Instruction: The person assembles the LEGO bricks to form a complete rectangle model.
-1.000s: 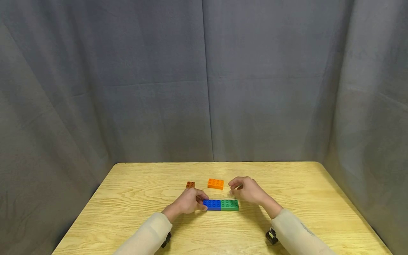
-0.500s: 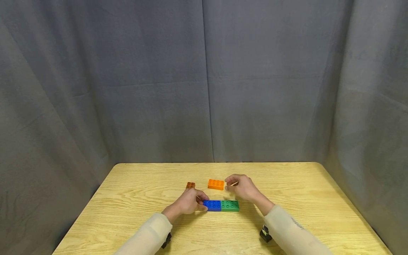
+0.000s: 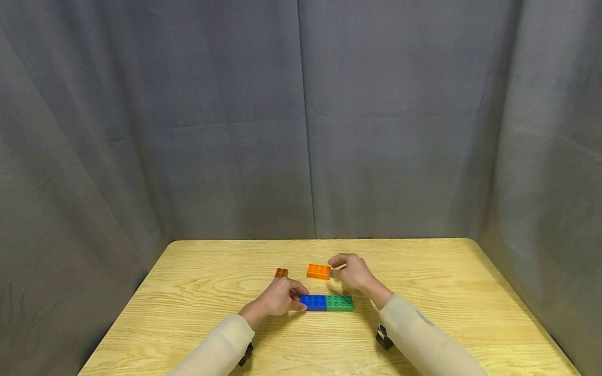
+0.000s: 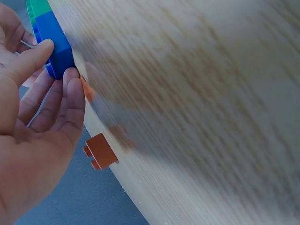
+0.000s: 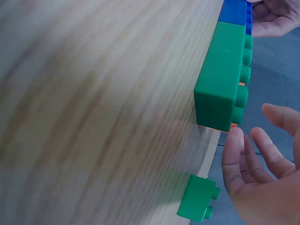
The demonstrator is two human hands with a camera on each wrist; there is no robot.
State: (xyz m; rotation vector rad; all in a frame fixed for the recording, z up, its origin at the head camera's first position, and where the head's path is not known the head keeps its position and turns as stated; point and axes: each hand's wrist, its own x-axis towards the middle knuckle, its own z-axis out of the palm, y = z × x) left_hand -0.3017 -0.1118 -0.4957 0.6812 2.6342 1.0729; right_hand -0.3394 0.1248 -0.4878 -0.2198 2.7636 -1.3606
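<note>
In the head view my left hand holds the left end of a blue toy brick between thumb and fingers. That brick lies end to end with a green brick. My right hand is at the right end of an orange brick, thumb and fingers apart; whether it touches the brick I cannot tell. The left wrist view shows my thumb on the studded side of the blue brick. From the right wrist, the long green brick mostly hides the orange one.
A small brown-orange brick lies beyond my left hand. Another small green brick shows in the right wrist view; the right hand hides it in the head view. Grey curtains surround the wooden table.
My right hand has moved left and slightly away from me, up to the orange brick's right end. The left hand and the bricks have stayed in place.
</note>
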